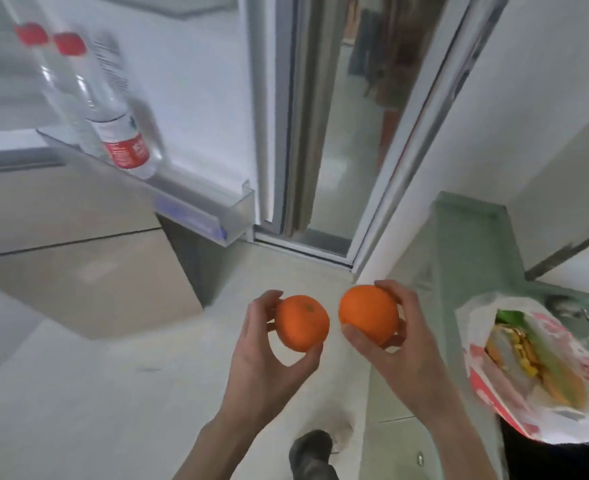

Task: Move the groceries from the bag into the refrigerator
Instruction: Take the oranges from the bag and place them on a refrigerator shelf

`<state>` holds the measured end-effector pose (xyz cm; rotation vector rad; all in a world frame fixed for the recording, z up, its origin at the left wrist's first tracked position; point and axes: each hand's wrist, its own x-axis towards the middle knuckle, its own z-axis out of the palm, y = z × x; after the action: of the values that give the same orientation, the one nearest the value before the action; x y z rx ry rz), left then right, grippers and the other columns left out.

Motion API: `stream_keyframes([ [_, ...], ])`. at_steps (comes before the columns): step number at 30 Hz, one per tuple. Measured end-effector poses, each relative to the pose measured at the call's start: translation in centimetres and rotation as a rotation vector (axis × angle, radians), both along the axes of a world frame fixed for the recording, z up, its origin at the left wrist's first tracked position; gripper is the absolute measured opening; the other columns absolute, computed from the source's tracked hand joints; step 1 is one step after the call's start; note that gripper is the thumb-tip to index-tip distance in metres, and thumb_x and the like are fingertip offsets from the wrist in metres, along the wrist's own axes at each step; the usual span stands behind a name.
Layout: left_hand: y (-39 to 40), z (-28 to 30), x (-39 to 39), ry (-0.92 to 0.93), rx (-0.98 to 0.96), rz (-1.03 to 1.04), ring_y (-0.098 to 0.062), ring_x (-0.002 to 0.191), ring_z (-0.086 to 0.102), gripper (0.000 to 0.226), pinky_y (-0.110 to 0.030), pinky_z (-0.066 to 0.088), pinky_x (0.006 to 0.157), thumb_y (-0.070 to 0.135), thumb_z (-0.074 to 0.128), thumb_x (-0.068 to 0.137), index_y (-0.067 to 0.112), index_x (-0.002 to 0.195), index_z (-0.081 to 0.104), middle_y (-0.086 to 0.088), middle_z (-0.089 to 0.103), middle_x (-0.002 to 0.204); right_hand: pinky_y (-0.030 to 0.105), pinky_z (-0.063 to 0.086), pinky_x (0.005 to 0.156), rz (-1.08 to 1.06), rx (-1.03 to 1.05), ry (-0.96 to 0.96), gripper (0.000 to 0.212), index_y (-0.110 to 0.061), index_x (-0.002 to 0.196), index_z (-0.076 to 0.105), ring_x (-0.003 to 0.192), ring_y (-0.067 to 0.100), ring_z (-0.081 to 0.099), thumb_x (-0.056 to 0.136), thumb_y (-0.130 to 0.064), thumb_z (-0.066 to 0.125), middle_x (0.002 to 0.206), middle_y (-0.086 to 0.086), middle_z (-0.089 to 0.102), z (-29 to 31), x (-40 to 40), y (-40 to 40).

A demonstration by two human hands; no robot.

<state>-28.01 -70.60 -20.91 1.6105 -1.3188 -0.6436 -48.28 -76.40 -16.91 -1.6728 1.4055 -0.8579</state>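
The left hand [269, 355] grips an orange [301, 323], fingers curled round its far side and thumb under it; the right hand [402, 344] grips a second orange [368, 314] the same way, thumb on the near face; the two fruits sit side by side, close but apart, above the pale floor [78, 410]. To the right, on a green desk [466, 244], lies the bag [487, 386], white with red print, its mouth open toward the hands and green and yellow groceries showing inside. Up left stands the open fridge door [199, 98]; its lower shelf [196, 209] holds two clear bottles [113, 126] with red caps, upright and touching. A dark shoe [312, 452] shows at the bottom edge.
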Motion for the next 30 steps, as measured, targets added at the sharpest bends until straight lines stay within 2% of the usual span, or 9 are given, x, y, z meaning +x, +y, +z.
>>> stream_keyframes([
  [2, 2.3, 0.3, 2.7, -0.026, -0.024, 0.077, 0.006, 0.123, 0.051, 0.089, -0.003, 0.044, 0.091, 0.041, 0.093, 0.07, 0.04, 0.142, 0.04, 0.031, 0.047, 0.133, 0.027, 0.058, 0.08, 0.084, -0.007, -0.041, 0.078, -0.049, 0.133, 0.041, 0.115, 0.01, 0.06, 0.067, -0.055, 0.084, 0.138, -0.028, 0.045, 0.1, 2.9, 0.8],
  [6, 6.5, 1.4, 7.3, -0.054, -0.085, 0.223, -0.005, 0.119, 0.058, 0.074, -0.01, 0.047, 0.095, 0.043, 0.087, 0.072, 0.032, 0.136, 0.05, 0.019, 0.055, 0.129, 0.034, 0.06, 0.085, 0.232, -0.02, -0.118, 0.08, -0.044, 0.134, 0.044, 0.114, 0.012, 0.064, 0.068, -0.058, 0.086, 0.137, -0.024, 0.05, 0.4, 8.3, 2.0],
  [11, 10.7, 2.3, 11.8, -0.037, -0.148, 0.4, -0.01, 0.115, 0.062, 0.068, -0.012, 0.05, 0.092, 0.039, 0.086, 0.071, 0.033, 0.129, 0.052, 0.018, 0.059, 0.125, 0.019, 0.057, 0.08, 0.39, 0.045, -0.232, 0.064, -0.059, 0.14, 0.042, 0.11, -0.007, 0.062, 0.085, -0.056, 0.075, 0.132, -0.04, 0.046, 1.8, 14.7, 3.6],
  [14, 12.6, 2.6, 14.0, -0.026, -0.161, 0.483, -0.011, 0.117, 0.062, 0.07, -0.014, 0.05, 0.093, 0.03, 0.092, 0.071, 0.032, 0.129, 0.053, 0.018, 0.06, 0.125, 0.028, 0.06, 0.08, 0.469, 0.12, -0.323, 0.056, -0.051, 0.138, 0.048, 0.109, 0.001, 0.066, 0.085, -0.051, 0.069, 0.134, -0.026, 0.054, 2.4, 18.4, 4.1],
  [18, 13.9, 3.3, 16.7, -0.01, -0.188, 0.574, -0.009, 0.119, 0.061, 0.07, -0.015, 0.05, 0.095, 0.022, 0.094, 0.072, 0.035, 0.127, 0.052, 0.023, 0.058, 0.124, 0.035, 0.061, 0.081, 0.584, 0.234, -0.381, 0.062, -0.051, 0.132, 0.05, 0.094, 0.015, 0.073, 0.074, -0.054, 0.075, 0.119, -0.022, 0.065, 2.7, 22.6, 4.4],
  [22, 14.0, 4.0, 19.5, 0.013, -0.215, 0.655, -0.005, 0.117, 0.062, 0.069, -0.012, 0.049, 0.095, 0.02, 0.093, 0.071, 0.04, 0.122, 0.052, 0.022, 0.06, 0.122, 0.03, 0.06, 0.081, 0.69, 0.302, -0.408, 0.071, -0.048, 0.13, 0.049, 0.101, 0.017, 0.072, 0.073, -0.024, 0.084, 0.122, -0.011, 0.065, 2.5, 26.3, 4.3],
  [24, 13.4, 4.2, 21.1, 0.023, -0.215, 0.685, -0.005, 0.118, 0.061, 0.068, -0.013, 0.049, 0.095, 0.022, 0.093, 0.071, 0.04, 0.121, 0.052, 0.02, 0.062, 0.122, 0.031, 0.06, 0.081, 0.727, 0.296, -0.397, 0.072, -0.046, 0.131, 0.049, 0.103, 0.017, 0.072, 0.075, -0.017, 0.085, 0.124, -0.01, 0.064, 2.3, 28.4, 3.8],
  [27, 11.8, 4.6, 24.0, 0.013, -0.211, 0.721, -0.005, 0.12, 0.06, 0.068, -0.012, 0.048, 0.094, 0.024, 0.093, 0.071, 0.041, 0.122, 0.052, 0.019, 0.062, 0.123, 0.031, 0.061, 0.079, 0.734, 0.282, -0.392, 0.078, -0.045, 0.137, 0.046, 0.104, 0.02, 0.073, 0.076, -0.019, 0.087, 0.128, -0.013, 0.062, 2.2, 31.9, 2.5],
  [30, 9.7, 4.6, 27.2, -0.001, -0.212, 0.741, -0.005, 0.12, 0.06, 0.067, -0.01, 0.047, 0.094, 0.025, 0.094, 0.071, 0.038, 0.123, 0.053, 0.019, 0.062, 0.124, 0.03, 0.061, 0.079, 0.714, 0.234, -0.401, 0.078, -0.046, 0.138, 0.047, 0.106, 0.018, 0.073, 0.074, -0.031, 0.088, 0.124, -0.021, 0.063, 2.2, 35.5, 0.6],
])
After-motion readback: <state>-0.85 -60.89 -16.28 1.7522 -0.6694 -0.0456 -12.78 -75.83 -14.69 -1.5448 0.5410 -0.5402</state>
